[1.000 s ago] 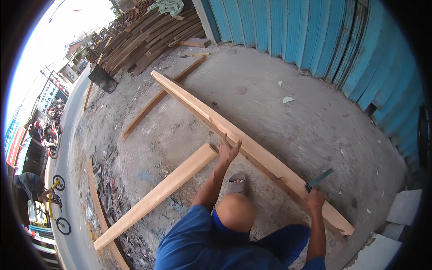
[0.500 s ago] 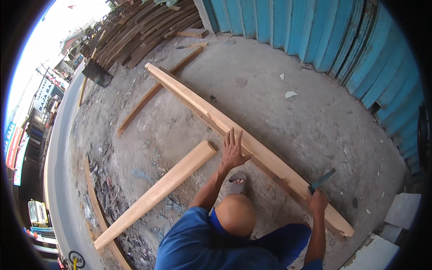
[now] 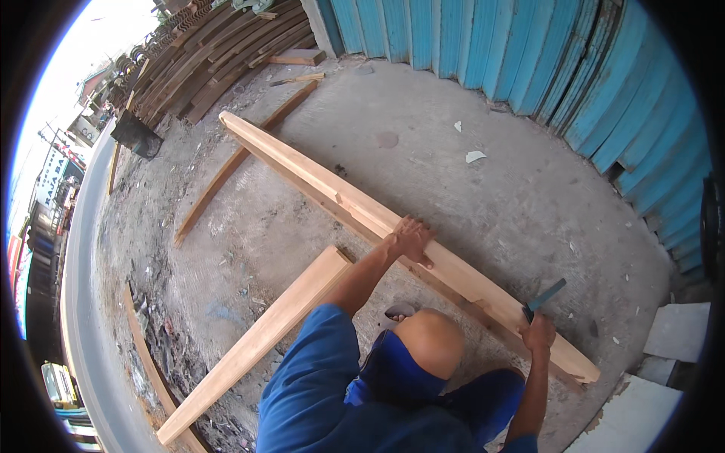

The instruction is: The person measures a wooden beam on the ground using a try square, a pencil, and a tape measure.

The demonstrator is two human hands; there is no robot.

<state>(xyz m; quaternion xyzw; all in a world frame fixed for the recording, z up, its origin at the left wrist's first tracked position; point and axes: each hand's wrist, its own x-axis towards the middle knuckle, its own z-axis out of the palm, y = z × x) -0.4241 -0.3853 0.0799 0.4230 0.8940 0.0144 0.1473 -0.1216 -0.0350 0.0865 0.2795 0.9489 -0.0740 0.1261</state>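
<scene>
On the concrete ground, below our knee: we crouch over a long pale plank (image 3: 355, 204) that runs slantwise from upper left to lower right.
Plank position: it lies flat on the concrete floor (image 3: 468, 204), its far end toward a stack of timber (image 3: 211, 57), its near end by our right side.
Left hand (image 3: 411, 238): we press it palm-down on the plank near its middle, fingers spread flat, clamped on nothing.
Right hand (image 3: 538, 332): we have it closed around a dark-handled tool (image 3: 545, 297), just above the plank's near stretch; what kind of tool, we cannot tell.
Second plank (image 3: 257, 343): it lies at our left, its upper end close to the long one, whether touching we cannot tell.
Thin strip (image 3: 234, 162): beyond the long plank, on the ground.
Backdrop: a blue corrugated wall (image 3: 544, 68) stands along the far and right side.
Right edge: pale slabs (image 3: 676, 332) lie by the wall.
</scene>
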